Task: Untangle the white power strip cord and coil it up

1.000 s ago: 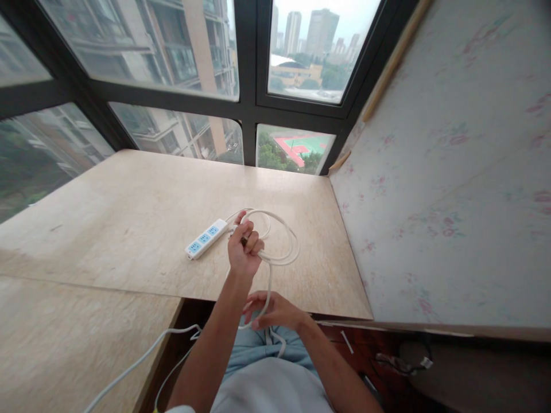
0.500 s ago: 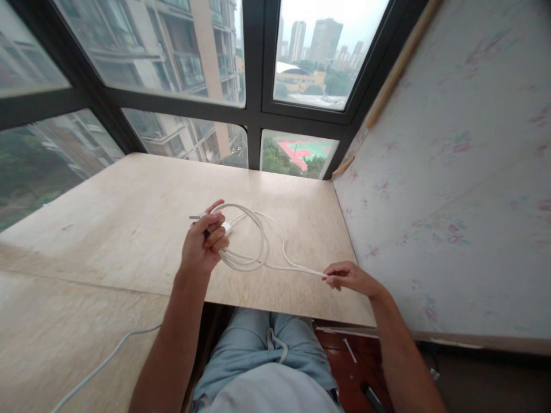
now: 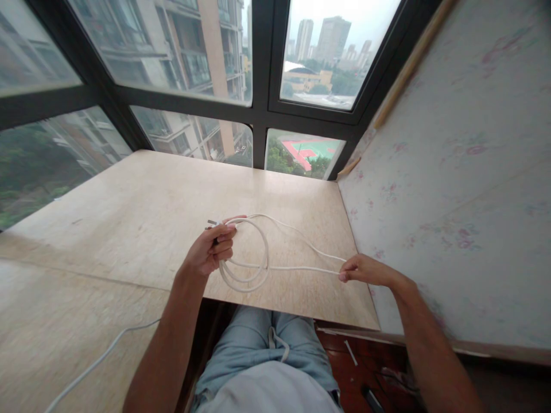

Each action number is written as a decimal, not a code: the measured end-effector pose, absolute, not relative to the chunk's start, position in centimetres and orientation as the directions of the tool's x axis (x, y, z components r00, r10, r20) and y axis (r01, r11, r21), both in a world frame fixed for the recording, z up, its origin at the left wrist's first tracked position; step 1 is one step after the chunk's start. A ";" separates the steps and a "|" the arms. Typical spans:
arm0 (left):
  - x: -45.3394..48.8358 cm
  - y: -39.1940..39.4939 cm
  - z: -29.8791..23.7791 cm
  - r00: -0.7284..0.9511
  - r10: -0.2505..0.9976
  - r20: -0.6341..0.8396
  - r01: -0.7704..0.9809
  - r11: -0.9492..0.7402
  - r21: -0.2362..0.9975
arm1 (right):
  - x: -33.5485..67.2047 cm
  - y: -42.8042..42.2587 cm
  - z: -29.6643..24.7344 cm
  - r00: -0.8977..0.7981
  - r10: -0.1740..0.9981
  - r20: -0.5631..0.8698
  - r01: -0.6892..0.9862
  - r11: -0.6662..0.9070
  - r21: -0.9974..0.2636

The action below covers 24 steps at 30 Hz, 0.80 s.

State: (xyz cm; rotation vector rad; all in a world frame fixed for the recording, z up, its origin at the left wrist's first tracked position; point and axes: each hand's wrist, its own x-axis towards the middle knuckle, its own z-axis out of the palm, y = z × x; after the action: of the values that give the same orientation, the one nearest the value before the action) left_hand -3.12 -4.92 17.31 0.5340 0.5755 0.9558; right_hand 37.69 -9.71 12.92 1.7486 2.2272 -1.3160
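Note:
A white cable (image 3: 267, 252) hangs in loose coils over the stone sill. My left hand (image 3: 215, 246) is closed around one side of the coils, with metal plug prongs (image 3: 212, 222) poking out past its fingers. The body of the plug is mostly hidden in the palm. To the right, my right hand (image 3: 359, 269) pinches the cable between thumb and fingers near the wallpapered wall. Two strands run between the hands, one nearly straight and one bowed out toward the window.
Beneath the hands lies a beige stone sill (image 3: 172, 189), bounded by dark window frames (image 3: 259, 143) and a floral wall (image 3: 430, 201). Another white cord (image 3: 99, 361) rests on the left part. Small items lie on the dark red floor (image 3: 340, 350).
My right hand has moved right and slightly up, drawing the cable strands out longer. My left hand has shifted a little right, and the white block by its fingers no longer shows.

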 end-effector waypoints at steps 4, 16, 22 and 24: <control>-3.3 -5.0 16.6 0.298 0.940 -0.164 -0.693 0.331 0.641 | 37.0 -10.1 12.7 -0.365 0.745 -0.559 0.840 0.004 -0.542; -1.3 -5.2 14.9 -0.033 0.998 -0.050 -0.869 -0.004 0.494 | 32.5 -10.1 7.5 -0.150 0.964 -0.220 0.962 0.091 -0.256; -0.9 -5.8 14.5 -0.175 0.984 -0.043 -0.866 -0.133 0.482 | 29.2 -14.6 6.6 0.090 0.990 0.113 0.688 0.020 -0.725; -0.6 -6.0 14.5 -0.184 0.981 -0.064 -0.866 -0.131 0.483 | 26.6 -16.4 5.4 -0.041 0.988 -0.148 0.428 -0.117 -0.896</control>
State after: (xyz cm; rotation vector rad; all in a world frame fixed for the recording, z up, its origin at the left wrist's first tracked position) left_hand -0.63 -6.04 14.49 0.3109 0.4864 1.6982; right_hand 26.57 -16.39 5.42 2.4587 2.3316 -1.7299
